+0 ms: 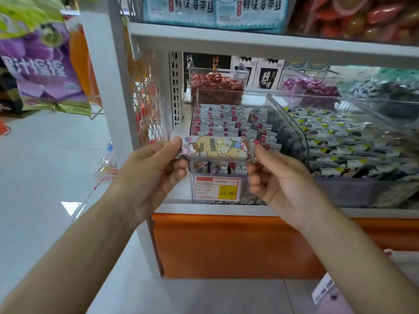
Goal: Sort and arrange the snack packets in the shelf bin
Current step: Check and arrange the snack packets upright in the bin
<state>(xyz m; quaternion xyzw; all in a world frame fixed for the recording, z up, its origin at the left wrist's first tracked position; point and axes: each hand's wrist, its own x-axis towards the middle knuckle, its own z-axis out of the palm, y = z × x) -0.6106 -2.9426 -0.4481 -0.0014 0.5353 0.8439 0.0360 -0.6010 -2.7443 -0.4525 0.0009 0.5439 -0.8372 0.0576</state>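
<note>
Most packets already stand in neat rows in the clear bin (229, 98); the left hand (156, 164) and right hand (278, 175) each pinch an end of one snack packet (216, 148), still to be placed.

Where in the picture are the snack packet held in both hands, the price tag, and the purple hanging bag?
snack packet (217, 149), head view, its yellow printed middle.
price tag (216, 188), head view, its middle.
purple bag (43, 69), head view, its front face.
</note>
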